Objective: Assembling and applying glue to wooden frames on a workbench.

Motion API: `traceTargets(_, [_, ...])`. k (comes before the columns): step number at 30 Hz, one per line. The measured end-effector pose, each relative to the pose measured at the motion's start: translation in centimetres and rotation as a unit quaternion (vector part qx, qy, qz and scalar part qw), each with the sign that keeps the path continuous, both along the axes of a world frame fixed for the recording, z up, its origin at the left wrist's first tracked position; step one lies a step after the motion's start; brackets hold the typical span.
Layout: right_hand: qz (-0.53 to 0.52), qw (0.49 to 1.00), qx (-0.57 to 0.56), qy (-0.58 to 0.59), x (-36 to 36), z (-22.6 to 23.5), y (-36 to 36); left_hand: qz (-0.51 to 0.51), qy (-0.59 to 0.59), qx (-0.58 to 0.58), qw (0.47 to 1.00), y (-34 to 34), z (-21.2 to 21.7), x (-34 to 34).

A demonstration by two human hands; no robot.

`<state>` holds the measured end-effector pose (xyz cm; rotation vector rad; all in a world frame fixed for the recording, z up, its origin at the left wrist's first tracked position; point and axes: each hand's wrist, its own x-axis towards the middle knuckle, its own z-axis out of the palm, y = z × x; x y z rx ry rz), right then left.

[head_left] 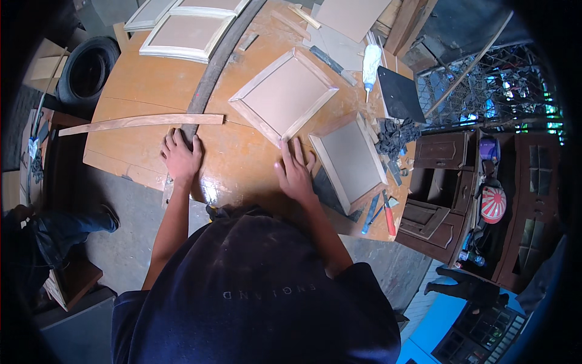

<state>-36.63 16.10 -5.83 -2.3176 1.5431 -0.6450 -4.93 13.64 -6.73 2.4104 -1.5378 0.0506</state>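
My left hand [180,156] lies flat on the brown wooden tabletop [139,79], fingers apart, at the near end of a long dark curved strip [219,57] and just below a thin curved wooden slat [142,122]. My right hand [295,171] also rests flat on the table with fingers spread. It sits between two framed wooden panels: a square one [284,94] lying beyond it and another [350,160] to its right, whose near corner its fingers touch. Neither hand holds anything.
White-edged framed panels [185,33] lie at the far left of the table. A white glue bottle [370,60], a black board [400,94], a dark rag [395,136] and hand tools [381,213] lie right. A tyre [88,70] stands left, dark cabinets [442,182] right.
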Motion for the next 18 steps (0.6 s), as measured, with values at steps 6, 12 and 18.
traceTargets(6, [0.011, 0.999, 0.029, 0.037, 0.3, -0.3, -0.8, -0.001, -0.001, -0.002, 1.000, -0.1, -0.1, -0.2])
traceTargets(12, [0.055, 0.998, 0.016, 0.019, -0.1, 0.0, 1.5, 0.002, -0.005, -0.001, 1.000, 0.0, -0.2, -0.2])
traceTargets(18, [-0.030, 0.992, 0.006, -0.121, -0.8, 0.3, -0.7, 0.000, -0.002, 0.001, 1.000, -0.2, 0.1, -0.2])
